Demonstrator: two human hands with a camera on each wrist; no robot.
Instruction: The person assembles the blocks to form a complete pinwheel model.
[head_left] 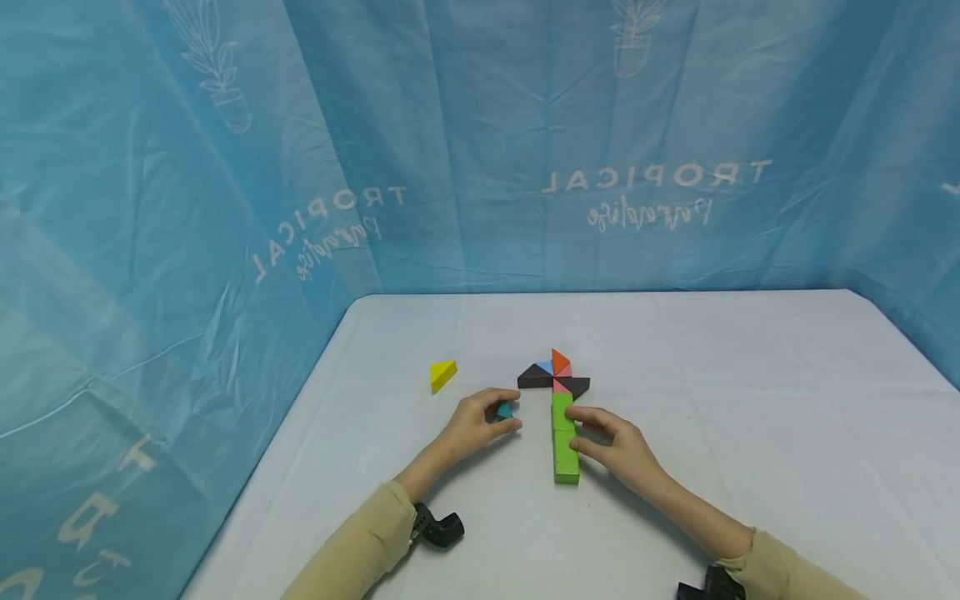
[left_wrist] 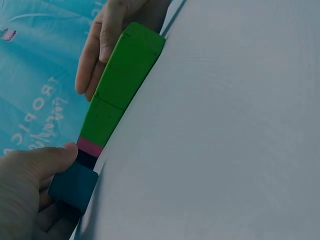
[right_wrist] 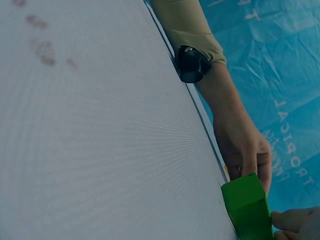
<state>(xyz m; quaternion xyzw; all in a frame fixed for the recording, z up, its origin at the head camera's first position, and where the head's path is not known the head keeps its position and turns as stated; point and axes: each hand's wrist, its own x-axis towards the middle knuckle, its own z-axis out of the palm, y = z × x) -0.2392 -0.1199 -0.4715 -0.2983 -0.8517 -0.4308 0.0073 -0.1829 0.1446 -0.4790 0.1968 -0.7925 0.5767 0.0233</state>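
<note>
My left hand [head_left: 480, 417] curls round a small blue triangular block [head_left: 505, 410], which sits between thumb and fingers; part of it is hidden. In the left wrist view the blue block [left_wrist: 74, 189] shows a flat square face. My right hand [head_left: 618, 446] touches the right side of two green blocks [head_left: 566, 454] with thumb and forefinger spread. These green blocks lie end to end as a bar. At its far end is a pinwheel of triangles: black ones [head_left: 535, 377], pink ones [head_left: 560, 387], an orange one [head_left: 559, 362] and a light blue one [head_left: 544, 367].
A yellow triangular block [head_left: 442, 375] lies apart, left of the pinwheel. Everything rests on a white-covered table [head_left: 735, 383]. Blue printed cloth [head_left: 480, 150] hangs behind and at the sides. Black wrist cameras [head_left: 438, 527] are strapped by the sleeves.
</note>
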